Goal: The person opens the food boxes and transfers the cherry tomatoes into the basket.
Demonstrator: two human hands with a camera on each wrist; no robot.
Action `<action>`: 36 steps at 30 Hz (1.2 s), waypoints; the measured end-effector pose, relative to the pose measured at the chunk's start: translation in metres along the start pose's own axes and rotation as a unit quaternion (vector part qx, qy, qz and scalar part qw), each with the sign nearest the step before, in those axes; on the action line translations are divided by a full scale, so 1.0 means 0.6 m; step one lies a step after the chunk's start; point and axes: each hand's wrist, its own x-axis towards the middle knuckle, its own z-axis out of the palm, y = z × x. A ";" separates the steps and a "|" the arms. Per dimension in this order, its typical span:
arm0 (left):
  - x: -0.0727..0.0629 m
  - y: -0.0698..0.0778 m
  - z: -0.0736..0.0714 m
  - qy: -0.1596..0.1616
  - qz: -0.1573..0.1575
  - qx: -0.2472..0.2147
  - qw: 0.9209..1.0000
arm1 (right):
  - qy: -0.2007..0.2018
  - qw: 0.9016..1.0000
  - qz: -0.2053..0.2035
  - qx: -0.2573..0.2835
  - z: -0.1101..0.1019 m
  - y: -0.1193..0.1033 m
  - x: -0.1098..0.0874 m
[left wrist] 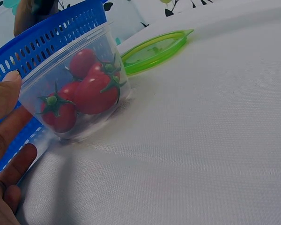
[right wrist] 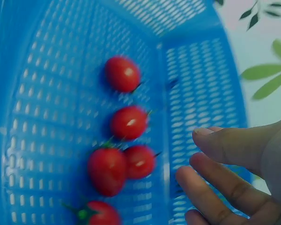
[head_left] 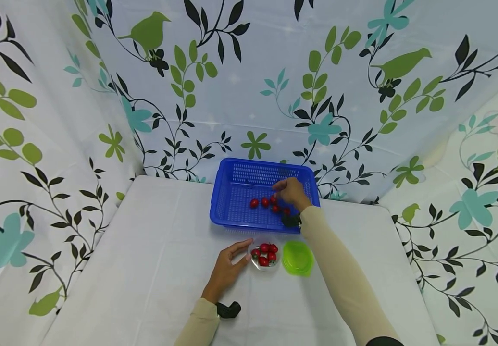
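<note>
A clear plastic container (head_left: 267, 265) holds several red cherry tomatoes (left wrist: 96, 91) with green stems. My left hand (head_left: 227, 269) is at its left side, thumb and fingertips at the wall and rim. Behind it stands a blue perforated basket (head_left: 231, 211), with several loose tomatoes (right wrist: 131, 122) on its floor. Over the right part of the basket my right hand (head_left: 292, 192) reaches in. Its fingers (right wrist: 201, 192) are loosely bent, with nothing between them, beside the tomatoes in the right wrist view.
A bright green lid (head_left: 298, 258) lies right of the container, below my right forearm. White cloth (head_left: 167, 250) covers the table. Behind the basket hangs a patterned curtain (head_left: 249, 96) with leaves and birds.
</note>
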 end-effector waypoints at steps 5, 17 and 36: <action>0.001 0.000 0.000 -0.001 0.000 0.006 1.000 | 0.019 0.999 -0.049 0.011 -0.011 -0.024 -0.032; 0.000 0.001 0.002 0.001 -0.005 -0.002 1.000 | 0.058 0.990 -0.131 0.006 -0.019 -0.048 -0.123; 0.001 0.004 0.007 0.003 -0.021 -0.007 1.000 | 0.129 0.977 -0.153 0.071 0.037 0.002 -0.236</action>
